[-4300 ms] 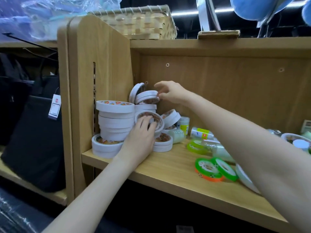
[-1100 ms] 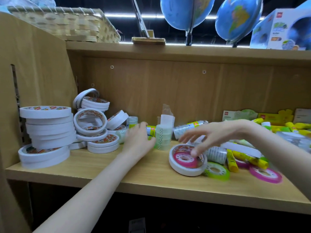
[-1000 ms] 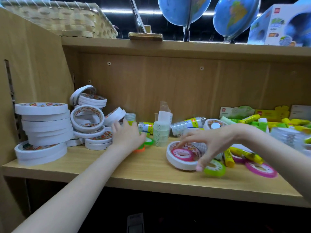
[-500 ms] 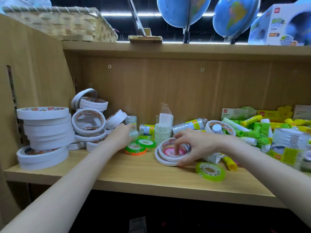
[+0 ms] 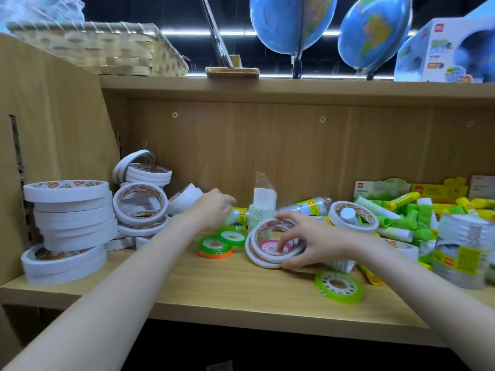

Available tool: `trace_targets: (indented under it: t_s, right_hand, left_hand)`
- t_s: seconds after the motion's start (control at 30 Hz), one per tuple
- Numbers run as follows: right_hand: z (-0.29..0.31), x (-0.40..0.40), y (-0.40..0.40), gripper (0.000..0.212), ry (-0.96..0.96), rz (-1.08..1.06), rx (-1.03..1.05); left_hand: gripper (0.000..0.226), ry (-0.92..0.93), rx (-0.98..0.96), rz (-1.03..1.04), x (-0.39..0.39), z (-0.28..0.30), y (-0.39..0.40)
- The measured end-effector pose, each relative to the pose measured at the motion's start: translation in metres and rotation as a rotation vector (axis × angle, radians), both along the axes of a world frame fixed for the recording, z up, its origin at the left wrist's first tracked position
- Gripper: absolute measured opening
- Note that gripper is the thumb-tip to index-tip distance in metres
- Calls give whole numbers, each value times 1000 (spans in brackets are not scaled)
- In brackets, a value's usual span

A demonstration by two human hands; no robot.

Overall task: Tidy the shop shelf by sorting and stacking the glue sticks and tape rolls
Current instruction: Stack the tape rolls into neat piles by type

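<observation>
Sorting step, mid-shelf: right hand [image 5: 308, 243] grip grasps two wide white tape rolls [image 5: 274, 246] lying on the wooden shelf [image 5: 227, 290] — next, judged: lift them onto the tall white stack [image 5: 71, 210]. Left hand [image 5: 213, 210] reaches rearward — grip state cannot be told.

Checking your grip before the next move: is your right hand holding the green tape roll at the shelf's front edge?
No, the right hand grips white tape rolls; the green tape roll lies apart, untouched.
</observation>
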State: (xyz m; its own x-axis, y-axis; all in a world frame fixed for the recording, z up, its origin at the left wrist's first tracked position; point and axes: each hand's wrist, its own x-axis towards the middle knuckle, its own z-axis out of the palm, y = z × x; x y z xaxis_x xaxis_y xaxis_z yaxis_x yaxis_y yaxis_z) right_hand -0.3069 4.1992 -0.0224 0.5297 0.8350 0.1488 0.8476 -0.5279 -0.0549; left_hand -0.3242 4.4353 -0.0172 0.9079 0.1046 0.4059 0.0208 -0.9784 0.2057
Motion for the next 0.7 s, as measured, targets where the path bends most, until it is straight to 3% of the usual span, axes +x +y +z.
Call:
trace_targets:
  t_s: [0.1, 0.33, 0.43, 0.57, 0.7]
  right_hand:
    - [-2, 2, -1, 32, -3, 6, 13]
    - [-7, 10, -5, 31, 47, 25, 49]
    - [-4, 16, -8, 19, 162, 36, 242]
    - [-1, 27, -11, 30, 195, 21, 541]
    - [10, 27, -6, 12, 228, -36, 608]
  left_hand:
    - [45, -39, -90, -62, 7, -9, -9]
    - [39, -184, -190, -64, -7, -23, -7]
    - [31, -270, -220, -143, -26, -29, -8]
    - [25, -262, -235, -186, -44, -43, -16]
    - [29, -182, -205, -167, -47, -50, -17]
